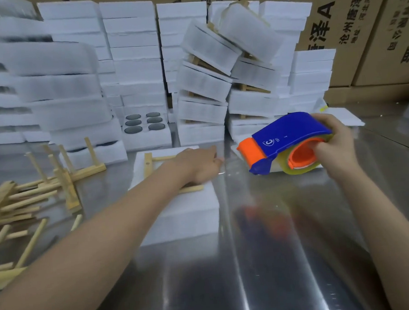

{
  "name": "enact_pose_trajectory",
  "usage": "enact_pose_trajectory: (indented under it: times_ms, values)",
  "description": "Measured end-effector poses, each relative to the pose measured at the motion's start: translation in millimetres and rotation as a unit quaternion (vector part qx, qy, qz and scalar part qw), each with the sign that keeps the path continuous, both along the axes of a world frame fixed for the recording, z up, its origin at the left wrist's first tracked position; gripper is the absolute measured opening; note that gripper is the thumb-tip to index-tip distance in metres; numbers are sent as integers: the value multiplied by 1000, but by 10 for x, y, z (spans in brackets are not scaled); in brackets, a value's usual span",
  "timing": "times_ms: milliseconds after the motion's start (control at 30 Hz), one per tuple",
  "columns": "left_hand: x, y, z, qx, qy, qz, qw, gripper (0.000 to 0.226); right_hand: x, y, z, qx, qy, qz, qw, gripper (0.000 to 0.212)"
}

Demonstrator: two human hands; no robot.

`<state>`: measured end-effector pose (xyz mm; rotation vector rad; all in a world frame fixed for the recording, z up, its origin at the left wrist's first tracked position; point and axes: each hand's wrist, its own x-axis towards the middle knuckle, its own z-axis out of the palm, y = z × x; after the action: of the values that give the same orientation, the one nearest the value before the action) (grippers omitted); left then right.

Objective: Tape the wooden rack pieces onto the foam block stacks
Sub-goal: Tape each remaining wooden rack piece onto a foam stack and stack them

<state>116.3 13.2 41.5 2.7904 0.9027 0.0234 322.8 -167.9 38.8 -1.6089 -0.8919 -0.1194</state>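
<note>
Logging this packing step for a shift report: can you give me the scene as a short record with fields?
Surface: metal table
Left hand: rests on wooden rack piece lying on foam block stack
Right hand: grips blue-and-orange tape dispenser
Left of stack: pile of wooden racks
Behind: stacked foam blocks, cardboard boxes

bright even light, glare streaks on the steel table [265,259], motion blur at left, bowed edges.
</note>
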Motion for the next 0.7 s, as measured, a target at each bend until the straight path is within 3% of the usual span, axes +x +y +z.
enact_pose_trajectory:
  times_ms: [167, 267, 400, 567, 700]
  values:
    - [-279, 38, 81, -32, 25, 24, 999, 32, -211, 142, -131, -14, -31, 32, 999, 63]
    - [-177, 7, 195, -104, 48, 52, 992, 28, -240, 177, -172, -16, -38, 37, 998, 59]
    - [-70, -26, 227, -223, -46, 100, 969, 30, -263, 189, -177, -32, -56, 39, 997, 60]
    - [-76, -15, 128, -235, -65, 73, 967, 21, -315, 198, -147, -46, -92, 41, 994, 59]
    - [-59, 10, 42, -158, -76, 102, 979, 18, -360, 187, -114, -60, -129, 31, 989, 58]
